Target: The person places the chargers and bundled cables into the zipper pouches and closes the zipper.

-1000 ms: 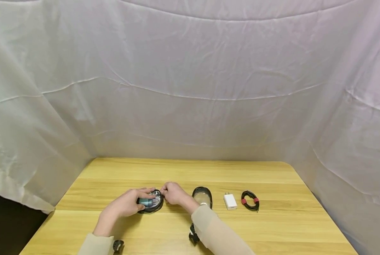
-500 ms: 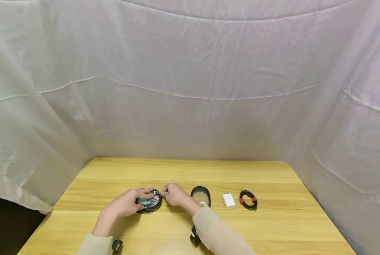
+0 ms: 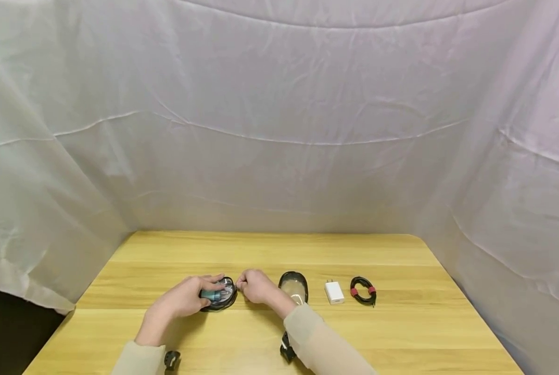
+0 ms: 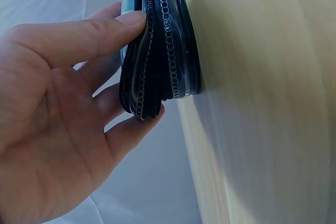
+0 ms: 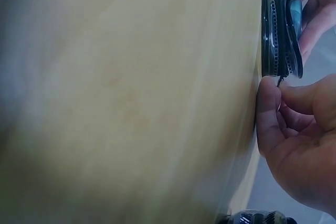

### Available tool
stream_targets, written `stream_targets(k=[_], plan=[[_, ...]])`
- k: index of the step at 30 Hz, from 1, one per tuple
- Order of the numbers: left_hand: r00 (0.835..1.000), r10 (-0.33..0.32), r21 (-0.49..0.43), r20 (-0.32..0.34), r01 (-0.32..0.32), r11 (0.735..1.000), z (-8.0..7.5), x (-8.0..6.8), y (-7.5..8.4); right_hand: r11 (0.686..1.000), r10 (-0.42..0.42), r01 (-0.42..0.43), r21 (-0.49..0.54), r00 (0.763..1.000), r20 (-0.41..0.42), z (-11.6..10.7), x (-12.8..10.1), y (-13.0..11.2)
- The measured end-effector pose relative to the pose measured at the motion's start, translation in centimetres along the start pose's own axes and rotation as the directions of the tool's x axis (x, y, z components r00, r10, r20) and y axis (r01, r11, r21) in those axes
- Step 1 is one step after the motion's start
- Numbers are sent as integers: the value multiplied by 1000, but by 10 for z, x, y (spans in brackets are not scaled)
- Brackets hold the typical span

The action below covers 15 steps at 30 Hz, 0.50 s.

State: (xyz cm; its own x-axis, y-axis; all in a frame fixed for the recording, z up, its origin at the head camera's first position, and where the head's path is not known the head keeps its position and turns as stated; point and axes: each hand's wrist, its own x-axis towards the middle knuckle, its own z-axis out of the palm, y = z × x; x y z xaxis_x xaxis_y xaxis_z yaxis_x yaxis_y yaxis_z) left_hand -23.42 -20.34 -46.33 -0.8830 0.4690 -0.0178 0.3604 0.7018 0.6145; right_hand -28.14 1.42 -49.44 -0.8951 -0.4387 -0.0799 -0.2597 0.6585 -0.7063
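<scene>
A small zip case (image 3: 226, 298) with clear faces and black trim sits on the table left of centre, with teal and clear items showing through its top. My left hand (image 3: 186, 297) grips it, thumb on the zipper edge and fingers over the top and far end. In the left wrist view the zipper (image 4: 160, 40) gapes toward the near end, its two rows of teeth apart. My right hand (image 3: 256, 286) is at the case's right end. In the right wrist view, its thumb and forefinger pinch a small dark zipper pull (image 5: 280, 81).
A second black-trimmed clear case (image 3: 294, 284) lies right of my right hand, partly hidden by the forearm. Further right are a white charger plug (image 3: 334, 292) and a coiled black cable (image 3: 363, 290) with red ties. Pale curtains (image 3: 279, 172) stand behind the wooden table (image 3: 401, 333).
The head view has shifted slightly, so the objects on the right appear a little further left. Both hands keep nearly the same place on the case.
</scene>
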Motion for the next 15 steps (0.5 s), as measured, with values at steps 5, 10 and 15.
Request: stream_targets(k=[5,10,15], plan=[[1000,-19,4,-2,19,1000,1,1,2,999,5,-5,-48,1000,0,0,-2,0],[999,-51,8,-7,52,999,2,2,1,999,7,-7,-49,1000,0,0,-4,1],[999,-42,19,-7,42,999,2,3,-2,998,5,-6,-66,1000,-4,1,-7,-1]])
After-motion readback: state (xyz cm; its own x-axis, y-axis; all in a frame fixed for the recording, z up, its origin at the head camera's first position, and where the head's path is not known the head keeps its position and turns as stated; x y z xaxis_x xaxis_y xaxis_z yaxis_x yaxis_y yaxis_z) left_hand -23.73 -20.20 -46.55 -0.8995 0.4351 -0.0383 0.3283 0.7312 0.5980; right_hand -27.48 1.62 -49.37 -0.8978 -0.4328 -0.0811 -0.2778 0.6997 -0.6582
